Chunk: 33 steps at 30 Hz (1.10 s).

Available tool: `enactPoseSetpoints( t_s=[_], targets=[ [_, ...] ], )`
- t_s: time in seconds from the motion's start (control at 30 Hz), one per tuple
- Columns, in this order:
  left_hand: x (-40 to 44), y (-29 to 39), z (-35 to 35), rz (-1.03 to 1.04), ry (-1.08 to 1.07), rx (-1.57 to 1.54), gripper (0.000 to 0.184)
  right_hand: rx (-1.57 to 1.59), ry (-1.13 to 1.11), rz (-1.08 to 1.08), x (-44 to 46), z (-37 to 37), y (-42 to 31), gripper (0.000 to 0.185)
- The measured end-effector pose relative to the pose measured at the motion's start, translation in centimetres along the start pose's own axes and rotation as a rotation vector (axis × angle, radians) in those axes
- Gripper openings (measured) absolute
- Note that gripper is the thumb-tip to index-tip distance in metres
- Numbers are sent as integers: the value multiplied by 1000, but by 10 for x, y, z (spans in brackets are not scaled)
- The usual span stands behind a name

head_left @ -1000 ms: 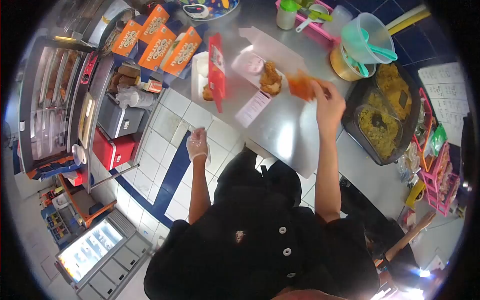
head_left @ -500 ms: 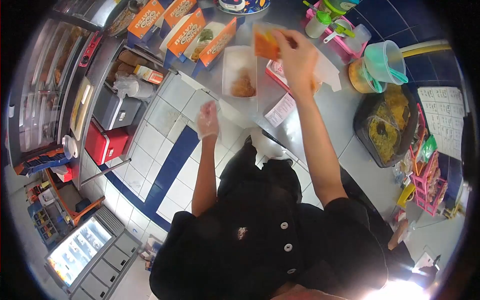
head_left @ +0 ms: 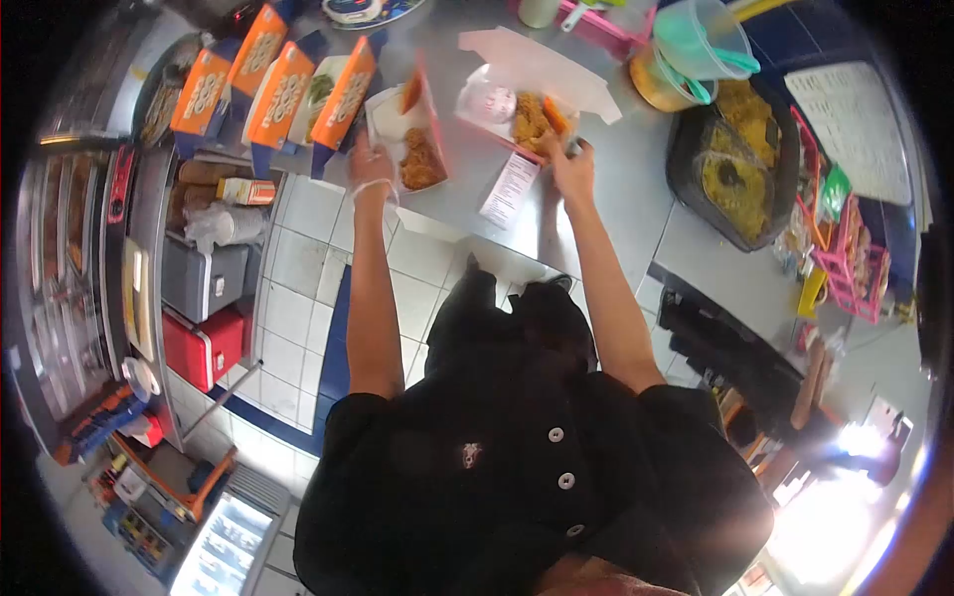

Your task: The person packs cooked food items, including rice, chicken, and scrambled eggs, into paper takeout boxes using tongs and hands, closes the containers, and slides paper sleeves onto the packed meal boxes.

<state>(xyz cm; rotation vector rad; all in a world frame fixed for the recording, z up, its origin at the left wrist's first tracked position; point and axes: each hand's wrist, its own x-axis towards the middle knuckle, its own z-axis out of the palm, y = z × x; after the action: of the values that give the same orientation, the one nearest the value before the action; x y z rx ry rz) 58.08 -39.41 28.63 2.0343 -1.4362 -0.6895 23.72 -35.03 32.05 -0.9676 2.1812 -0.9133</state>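
Observation:
My left hand (head_left: 371, 171), in a clear plastic glove, lies with fingers extended along the left side of an open paper food box (head_left: 441, 164). Inside are a piece of fried chicken (head_left: 422, 159) and an orange sachet (head_left: 410, 92). The bare right hand (head_left: 570, 171) grips the near right corner of a second open food box (head_left: 477, 117), thumb and fingers on either side of it. That box has a round wrapped portion (head_left: 491, 102), fried chicken (head_left: 532, 119) and an orange sachet (head_left: 556, 117). A printed receipt (head_left: 510, 191) lies at its front.
Several orange-and-blue boxes (head_left: 343, 96) stand left of my left hand. Behind on the right are clear plastic tubs (head_left: 696, 45) and a pink basket (head_left: 606, 32). A black tray of yellow breading (head_left: 740, 164) sits right. The steel counter (head_left: 616, 223) ends nearest my body.
My right hand has come down from holding orange sachets in the air to the right box; a sachet now shows in each box. My left hand has risen to the left box. The view has shifted.

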Motion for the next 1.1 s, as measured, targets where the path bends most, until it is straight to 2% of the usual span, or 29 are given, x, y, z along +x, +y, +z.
enactPoseSetpoints(
  t_s=[0.03, 0.1, 0.13, 0.23, 0.33, 0.43, 0.53, 0.63, 0.77, 0.87, 0.97, 1.1],
  targets=[
    [-5, 3, 2, -14, 0, -37, 54, -161, 77, -149, 8, 12, 10, 67],
    [-19, 10, 3, -41, 4, -107, 53, -259, 18, -191, 31, 27, 36, 58],
    [-24, 13, 5, 30, 30, -118, 52, -308, -15, -208, 32, 29, 47, 54],
    [-37, 12, 29, -153, 118, -159, 54, -3, -103, 51, -8, 1, 4, 41],
    [-59, 3, 32, -32, 136, -215, 59, 117, -113, 192, -39, -24, -29, 37],
    [-76, -24, 36, -19, 60, -496, 67, 105, -80, 117, -51, -33, -3, 36],
    [-96, 8, 22, -183, 6, -376, 74, 92, -46, 125, -60, -56, 13, 38],
    [-98, 16, 20, -392, -10, -768, 79, 112, -14, 198, -58, -80, 34, 41],
    [-122, 54, 26, -336, 16, -792, 67, 153, 46, 241, -56, -101, 58, 43],
    [-129, 54, 44, -249, -35, -823, 67, 117, 73, 233, -53, -119, 72, 43],
    [-130, 67, 67, -455, -126, -800, 70, 78, 91, 237, -47, -139, 89, 44],
    [-150, 104, 90, -510, -200, -864, 81, 69, 113, 297, -43, -167, 102, 46]
  ],
)
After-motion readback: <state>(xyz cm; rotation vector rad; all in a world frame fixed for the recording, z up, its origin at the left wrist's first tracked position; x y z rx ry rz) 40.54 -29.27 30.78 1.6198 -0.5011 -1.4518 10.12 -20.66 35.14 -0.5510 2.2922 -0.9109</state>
